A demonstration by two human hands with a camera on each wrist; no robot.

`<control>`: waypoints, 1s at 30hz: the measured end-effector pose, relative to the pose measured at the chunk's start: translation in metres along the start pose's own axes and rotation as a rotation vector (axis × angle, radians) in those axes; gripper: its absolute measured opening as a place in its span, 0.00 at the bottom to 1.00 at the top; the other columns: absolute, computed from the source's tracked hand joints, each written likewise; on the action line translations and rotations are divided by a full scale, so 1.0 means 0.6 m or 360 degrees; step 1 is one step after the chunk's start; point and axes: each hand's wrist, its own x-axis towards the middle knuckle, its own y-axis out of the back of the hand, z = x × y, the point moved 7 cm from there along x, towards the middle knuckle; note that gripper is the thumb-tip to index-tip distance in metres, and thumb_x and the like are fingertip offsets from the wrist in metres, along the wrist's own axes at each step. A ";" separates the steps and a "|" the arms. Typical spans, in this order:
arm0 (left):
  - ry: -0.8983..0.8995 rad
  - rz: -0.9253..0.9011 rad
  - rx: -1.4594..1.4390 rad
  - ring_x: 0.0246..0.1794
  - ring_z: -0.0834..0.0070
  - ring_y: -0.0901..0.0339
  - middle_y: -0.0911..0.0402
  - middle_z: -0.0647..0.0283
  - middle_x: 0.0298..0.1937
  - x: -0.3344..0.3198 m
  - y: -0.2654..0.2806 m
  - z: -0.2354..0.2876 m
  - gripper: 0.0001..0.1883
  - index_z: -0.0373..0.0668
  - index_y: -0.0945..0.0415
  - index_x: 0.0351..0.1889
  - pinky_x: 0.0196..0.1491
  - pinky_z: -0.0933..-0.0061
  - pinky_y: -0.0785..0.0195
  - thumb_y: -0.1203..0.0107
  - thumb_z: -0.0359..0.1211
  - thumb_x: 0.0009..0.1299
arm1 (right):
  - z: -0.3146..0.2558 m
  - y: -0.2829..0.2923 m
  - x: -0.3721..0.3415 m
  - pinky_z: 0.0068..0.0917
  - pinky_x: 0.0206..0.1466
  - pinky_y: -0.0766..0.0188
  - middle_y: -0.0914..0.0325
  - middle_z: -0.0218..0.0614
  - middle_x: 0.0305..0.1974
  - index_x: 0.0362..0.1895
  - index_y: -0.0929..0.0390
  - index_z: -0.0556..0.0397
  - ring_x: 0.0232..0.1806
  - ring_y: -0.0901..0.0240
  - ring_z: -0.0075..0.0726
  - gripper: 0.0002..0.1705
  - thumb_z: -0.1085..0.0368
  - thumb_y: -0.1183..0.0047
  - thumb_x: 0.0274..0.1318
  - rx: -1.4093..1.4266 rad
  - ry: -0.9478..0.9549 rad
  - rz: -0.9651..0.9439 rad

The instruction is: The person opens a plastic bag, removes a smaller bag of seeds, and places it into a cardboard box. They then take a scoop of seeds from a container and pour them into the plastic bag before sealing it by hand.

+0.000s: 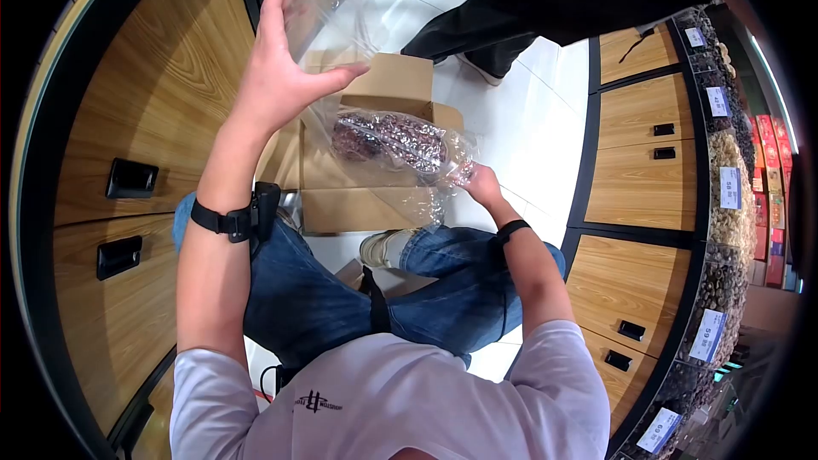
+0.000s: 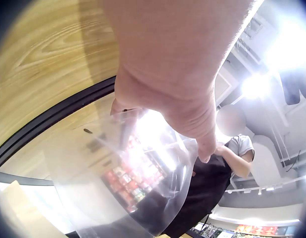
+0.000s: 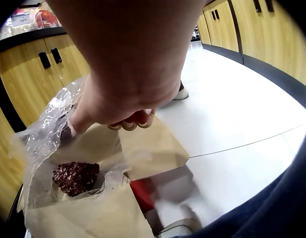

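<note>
A clear plastic bag (image 1: 392, 140) with dark reddish-brown dried pieces (image 3: 76, 177) lies over an opened cardboard box (image 1: 341, 209). My right hand (image 1: 484, 187) grips the gathered plastic at the bag's right end; in the right wrist view the hand (image 3: 128, 94) has its fingers curled, with plastic by the thumb. My left hand (image 1: 277, 77) is raised above the box's left side, thumb and fingers spread wide against another stretch of clear plastic (image 1: 328, 17). The left wrist view shows the hand (image 2: 168, 99) at the rim of this wide, see-through plastic (image 2: 158, 198).
Wooden cabinets (image 1: 145, 94) stand close on the left, more (image 1: 643, 179) on the right below bins of dried goods (image 1: 724, 170). A person in black trousers (image 1: 503, 8) stands beyond the box. White floor tiles (image 1: 537, 119) lie between; my shoe (image 1: 383, 249) is near the box.
</note>
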 end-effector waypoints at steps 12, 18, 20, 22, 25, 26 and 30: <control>0.0006 -0.0054 -0.0024 0.72 0.50 0.39 0.41 0.41 0.71 0.004 -0.021 0.002 0.65 0.44 0.59 0.77 0.71 0.56 0.41 0.23 0.42 0.46 | 0.025 0.003 0.012 0.45 0.42 0.27 0.18 0.50 0.34 0.41 0.18 0.53 0.38 0.22 0.59 0.31 0.37 0.38 0.51 -0.0060 0.0001 -0.0018; 0.0032 -0.0121 -0.0037 0.73 0.53 0.41 0.41 0.42 0.72 0.002 -0.036 0.013 0.64 0.46 0.60 0.78 0.73 0.57 0.48 0.24 0.35 0.47 | 0.019 0.002 0.012 0.50 0.43 0.27 0.19 0.52 0.35 0.41 0.18 0.53 0.39 0.24 0.64 0.30 0.38 0.41 0.52 -0.0054 0.0126 0.0027; 0.0090 -0.0155 -0.0150 0.74 0.54 0.43 0.41 0.43 0.72 0.003 -0.041 0.009 0.65 0.45 0.60 0.78 0.74 0.57 0.49 0.24 0.35 0.46 | 0.034 -0.019 0.025 0.49 0.43 0.27 0.19 0.52 0.35 0.39 0.18 0.53 0.39 0.24 0.63 0.29 0.38 0.41 0.52 -0.0143 0.0145 0.0088; 0.0021 -0.0148 -0.0039 0.73 0.50 0.40 0.42 0.40 0.73 0.005 -0.038 0.006 0.67 0.42 0.62 0.78 0.72 0.56 0.43 0.23 0.39 0.44 | 0.053 -0.051 0.040 0.50 0.42 0.27 0.19 0.53 0.34 0.37 0.18 0.53 0.38 0.23 0.63 0.30 0.37 0.42 0.52 -0.0196 0.0164 0.0023; 0.0039 -0.0132 -0.0168 0.70 0.52 0.37 0.40 0.43 0.72 0.028 -0.026 -0.016 0.70 0.43 0.64 0.79 0.71 0.56 0.41 0.23 0.40 0.42 | 0.044 -0.089 0.076 0.50 0.48 0.26 0.18 0.50 0.43 0.42 0.17 0.49 0.45 0.22 0.58 0.31 0.35 0.44 0.54 -0.0268 0.0251 0.0129; 0.0050 -0.0153 -0.0159 0.72 0.52 0.39 0.42 0.44 0.72 0.033 -0.024 -0.033 0.71 0.43 0.64 0.79 0.71 0.56 0.42 0.22 0.40 0.42 | 0.048 -0.108 0.091 0.50 0.50 0.26 0.20 0.50 0.47 0.47 0.19 0.50 0.47 0.23 0.59 0.31 0.36 0.44 0.55 -0.0054 0.0239 0.0225; -0.0012 -0.0175 -0.0154 0.75 0.50 0.45 0.45 0.41 0.74 0.053 -0.041 -0.081 0.71 0.43 0.65 0.78 0.75 0.56 0.48 0.22 0.36 0.41 | -0.032 -0.098 0.111 0.45 0.71 0.40 0.36 0.48 0.69 0.69 0.32 0.44 0.71 0.41 0.57 0.41 0.36 0.46 0.57 -0.0201 0.0163 -0.0001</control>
